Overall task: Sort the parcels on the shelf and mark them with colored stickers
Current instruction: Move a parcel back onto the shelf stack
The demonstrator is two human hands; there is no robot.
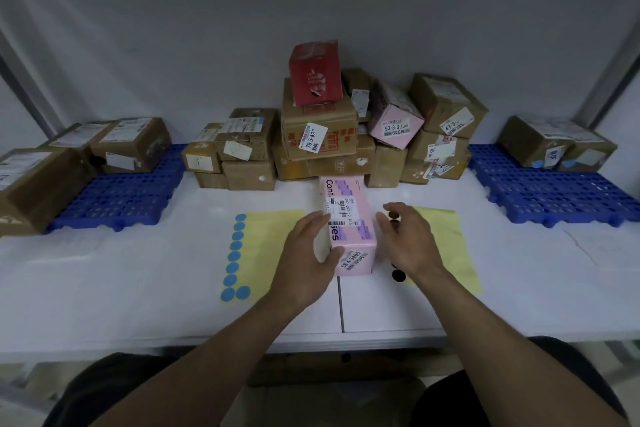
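Pink parcel gripped by curled left hand.

The left hand covers the left side of the pink box, and a white label hides the middle of its printed word. The right hand hides part of the right yellow sheet, so only some dark stickers show. Whether this hand touches the box is unclear. The picture's left edge cuts off a brown parcel.
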